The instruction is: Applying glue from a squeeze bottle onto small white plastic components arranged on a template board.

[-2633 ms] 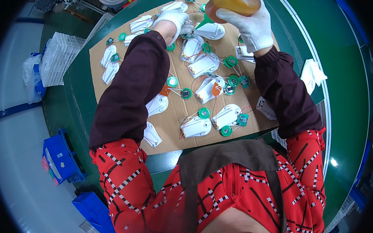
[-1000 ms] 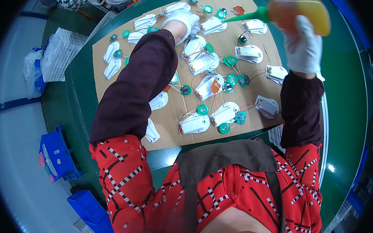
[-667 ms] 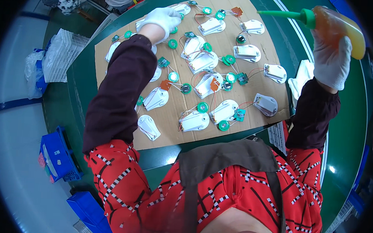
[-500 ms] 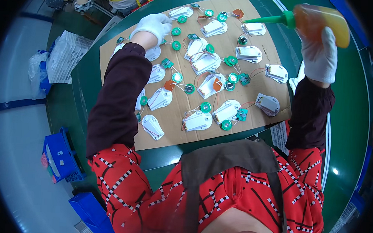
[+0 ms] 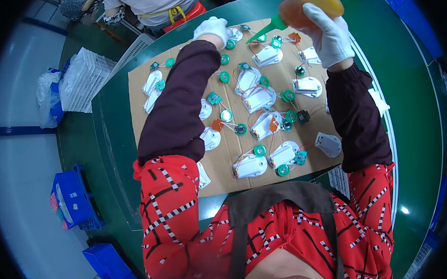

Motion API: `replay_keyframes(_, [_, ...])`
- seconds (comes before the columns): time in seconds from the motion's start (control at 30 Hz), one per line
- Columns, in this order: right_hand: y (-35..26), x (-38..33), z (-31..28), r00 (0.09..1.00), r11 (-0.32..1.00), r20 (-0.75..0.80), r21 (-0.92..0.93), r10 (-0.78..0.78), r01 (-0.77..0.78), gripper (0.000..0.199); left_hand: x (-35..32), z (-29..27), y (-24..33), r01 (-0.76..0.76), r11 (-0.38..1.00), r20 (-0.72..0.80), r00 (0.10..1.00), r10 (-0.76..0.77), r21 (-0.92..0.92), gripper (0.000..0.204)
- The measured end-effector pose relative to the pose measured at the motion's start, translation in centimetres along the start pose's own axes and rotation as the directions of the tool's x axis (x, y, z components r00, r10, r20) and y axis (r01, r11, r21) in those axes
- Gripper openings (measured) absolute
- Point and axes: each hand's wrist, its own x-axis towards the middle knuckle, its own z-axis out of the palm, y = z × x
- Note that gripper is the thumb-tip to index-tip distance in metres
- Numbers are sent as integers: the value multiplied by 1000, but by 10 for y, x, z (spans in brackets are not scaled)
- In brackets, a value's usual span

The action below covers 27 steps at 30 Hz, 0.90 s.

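Observation:
My right hand (image 5: 331,38), in a white glove, grips a squeeze bottle (image 5: 319,9) of amber liquid. Its long green nozzle slants down to the left, the tip just above the board beside a round green part (image 5: 261,38). My left hand (image 5: 212,29), also gloved, rests at the far edge of the cardboard (image 5: 182,152) with its fingers curled downward. Next to it is a white plastic casing (image 5: 235,35), partly covered; what the fingers hold is hidden. Several similar white casings (image 5: 250,165), wired to green discs (image 5: 283,170) and small boards (image 5: 300,157), lie across the cardboard.
The cardboard lies on a green table (image 5: 385,52). White plastic baskets (image 5: 88,77) holding clear bags stand at left, with blue bins (image 5: 71,197) lower down. Beyond the far edge a person in a white shirt (image 5: 147,1) sits on a red seat; another person is farther back.
My right hand has brought the bottle leftward, and its nozzle now points more steeply down. My left hand has shifted right along the far edge. The whole view has shifted slightly.

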Motion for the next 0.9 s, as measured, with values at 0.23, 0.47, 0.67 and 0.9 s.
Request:
replay_keyframes(0.23, [27,29,-29,1000,977,9,-213,-19,21,41,23,7,4,-9,993,197,980,-14,116,25])
replay_keyframes(0.47, [26,33,-9,998,986,-51,-156,42,-49,42,21,0,-4,73,991,231,972,-45,-113,26])
replay_keyframes(0.67, [41,39,8,998,948,-51,-318,-46,27,54,17,16,-27,336,679,400,914,-67,-653,17])
replay_keyframes(0.9, [80,47,24,991,911,-95,-409,-93,47,60,2,13,-32,483,249,472,875,-103,-840,19])
